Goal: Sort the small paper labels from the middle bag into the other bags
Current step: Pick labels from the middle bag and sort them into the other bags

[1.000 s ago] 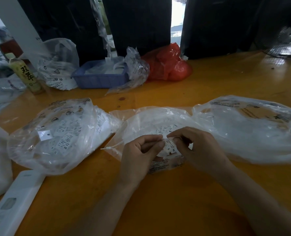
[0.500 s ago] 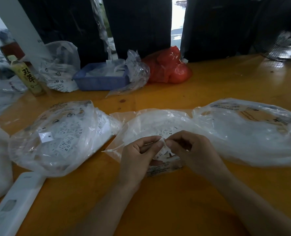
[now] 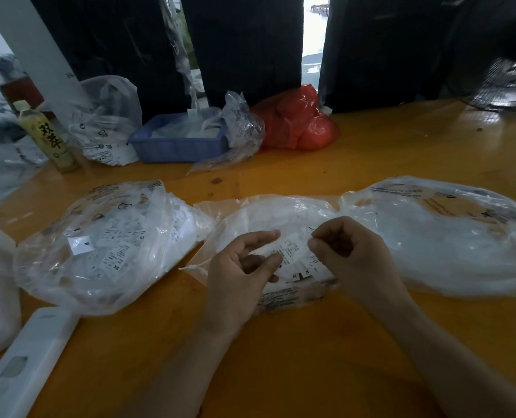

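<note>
Lying flat atop the middle bag (image 3: 269,215), between the fingertips of both hands, is a small paper label (image 3: 291,248): a white printed rectangle whose long axis runs from the far edge of the bag toward the person, tilted slightly to the left at its near end. Left hand (image 3: 238,273): fingers curled, thumb and forefinger close to the label's left edge; whether they actually pinch it cannot be told. Right hand (image 3: 350,257): fingers curled inward, tips at the label's upper right corner, apparently pinching it. Just nearer than the fingers, further labels (image 3: 302,273) marked M and XL lie fanned on the same bag. Middle bag: clear, crinkled thin plastic, roughly oval, printed text along its near edge. Left bag (image 3: 106,245), well left of the left fingers: same clear film, bulging, filled with white labels, several reading XS. Right bag (image 3: 438,233), just right of the right fingers: clear film, flatter, holding white contents that are not legible. Surface: a glossy orange-yellow wooden table (image 3: 311,357). Beyond the fingers, at the far edge: a blue plastic basket (image 3: 175,143), a red plastic bag (image 3: 299,122), a green-labelled drink bottle (image 3: 48,137). Left of the hands: a long white box (image 3: 24,360). Backdrop: dark hanging fabric with a bright gap.
</note>
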Demonstrator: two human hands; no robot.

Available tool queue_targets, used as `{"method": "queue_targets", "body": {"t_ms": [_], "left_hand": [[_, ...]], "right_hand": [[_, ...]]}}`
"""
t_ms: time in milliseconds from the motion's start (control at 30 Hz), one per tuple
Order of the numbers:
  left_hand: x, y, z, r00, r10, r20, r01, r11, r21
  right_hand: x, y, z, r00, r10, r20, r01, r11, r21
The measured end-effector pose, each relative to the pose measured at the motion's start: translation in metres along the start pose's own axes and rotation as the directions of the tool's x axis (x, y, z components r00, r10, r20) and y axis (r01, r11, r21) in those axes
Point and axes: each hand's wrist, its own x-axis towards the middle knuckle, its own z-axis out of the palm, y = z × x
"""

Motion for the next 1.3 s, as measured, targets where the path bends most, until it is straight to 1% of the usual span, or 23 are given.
{"method": "queue_targets", "body": {"t_ms": [67, 133, 167, 200, 233, 267, 300, 333, 400, 433, 500, 567, 600, 667, 733, 800, 867, 967, 1033, 1067, 1133, 1200, 1300], "left_hand": [[-0.001, 0.005, -0.006, 0.996, 0.077, -0.051, -0.073, 0.994, 0.085], [0.002, 0.012, -0.019, 0.962, 0.231, -0.144, -0.201, 0.96, 0.197], [0.006, 0.016, -0.029, 0.914, 0.349, -0.207, -0.278, 0.91, 0.308], [0.011, 0.019, -0.042, 0.844, 0.467, -0.263, -0.321, 0.833, 0.451], [0.017, 0.022, -0.057, 0.772, 0.555, -0.311, -0.3, 0.748, 0.592], [0.023, 0.023, -0.073, 0.724, 0.588, -0.359, -0.213, 0.686, 0.695], [0.027, 0.023, -0.09, 0.706, 0.571, -0.419, -0.083, 0.654, 0.751], [0.029, 0.02, -0.106, 0.711, 0.516, -0.478, 0.059, 0.634, 0.771], [0.03, 0.009, -0.133, 0.759, 0.355, -0.546, 0.293, 0.563, 0.773], [0.031, 0.004, -0.142, 0.786, 0.28, -0.551, 0.366, 0.508, 0.78], [0.034, -0.001, -0.148, 0.816, 0.177, -0.55, 0.458, 0.382, 0.803], [0.035, -0.002, -0.145, 0.805, 0.148, -0.574, 0.52, 0.288, 0.804], [0.035, -0.002, -0.142, 0.804, 0.158, -0.573, 0.523, 0.273, 0.808], [0.034, -0.002, -0.138, 0.81, 0.182, -0.558, 0.503, 0.274, 0.82], [0.034, -0.002, -0.135, 0.812, 0.205, -0.546, 0.483, 0.287, 0.827], [0.034, 0.002, -0.13, 0.805, 0.244, -0.541, 0.454, 0.334, 0.826], [0.033, 0.006, -0.12, 0.793, 0.309, -0.525, 0.401, 0.384, 0.831], [0.031, 0.007, -0.1, 0.77, 0.491, -0.406, 0.202, 0.417, 0.886], [0.03, 0.007, -0.084, 0.747, 0.587, -0.311, 0.03, 0.438, 0.899], [0.029, 0.007, -0.074, 0.749, 0.608, -0.265, -0.052, 0.451, 0.891], [0.027, 0.006, -0.055, 0.775, 0.608, -0.173, -0.183, 0.478, 0.859], [0.022, 0.005, -0.037, 0.809, 0.582, -0.083, -0.277, 0.502, 0.819], [0.015, -0.001, -0.02, 0.843, 0.537, 0.028, -0.371, 0.545, 0.752]], "right_hand": [[0.002, -0.002, -0.004, 0.998, 0.015, -0.069, -0.012, 0.999, 0.046], [0.007, -0.004, -0.013, 0.984, -0.004, -0.178, 0.006, 1.0, 0.013], [0.01, -0.004, -0.02, 0.97, -0.037, -0.239, 0.025, 0.998, -0.054], [0.014, -0.003, -0.027, 0.953, -0.086, -0.291, 0.039, 0.986, -0.163], [0.018, -0.001, -0.037, 0.94, -0.132, -0.314, 0.032, 0.952, -0.305], [0.022, 0.004, -0.046, 0.939, -0.151, -0.309, -0.003, 0.895, -0.446], [0.027, 0.011, -0.056, 0.948, -0.131, -0.289, -0.059, 0.822, -0.567], [0.031, 0.02, -0.066, 0.96, -0.077, -0.269, -0.127, 0.737, -0.664], [0.036, 0.033, -0.081, 0.966, 0.085, -0.244, -0.25, 0.541, -0.803], [0.037, 0.036, -0.085, 0.956, 0.17, -0.24, -0.292, 0.45, -0.844], [0.038, 0.037, -0.089, 0.925, 0.302, -0.232, -0.329, 0.329, -0.885], [0.038, 0.037, -0.089, 0.917, 0.353, -0.188, -0.297, 0.284, -0.912], [0.038, 0.038, -0.089, 0.923, 0.345, -0.171, -0.277, 0.287, -0.917], [0.038, 0.038, -0.087, 0.936, 0.305, -0.178, -0.276, 0.318, -0.907], [0.038, 0.035, -0.087, 0.942, 0.251, -0.221, -0.307, 0.387, -0.869], [0.038, 0.032, -0.087, 0.944, 0.205, -0.258, -0.326, 0.456, -0.828], [0.038, 0.032, -0.084, 0.939, 0.239, -0.246, -0.332, 0.457, -0.825], [0.039, 0.033, -0.078, 0.913, 0.357, -0.196, -0.328, 0.361, -0.873], [0.039, 0.034, -0.078, 0.914, 0.348, -0.207, -0.328, 0.338, -0.882], [0.039, 0.034, -0.079, 0.914, 0.332, -0.232, -0.345, 0.339, -0.875], [0.041, 0.034, -0.082, 0.913, 0.309, -0.267, -0.369, 0.345, -0.863], [0.042, 0.035, -0.082, 0.911, 0.304, -0.279, -0.382, 0.364, -0.85], [0.04, 0.033, -0.077, 0.898, 0.37, -0.237, -0.379, 0.378, -0.845]]}}
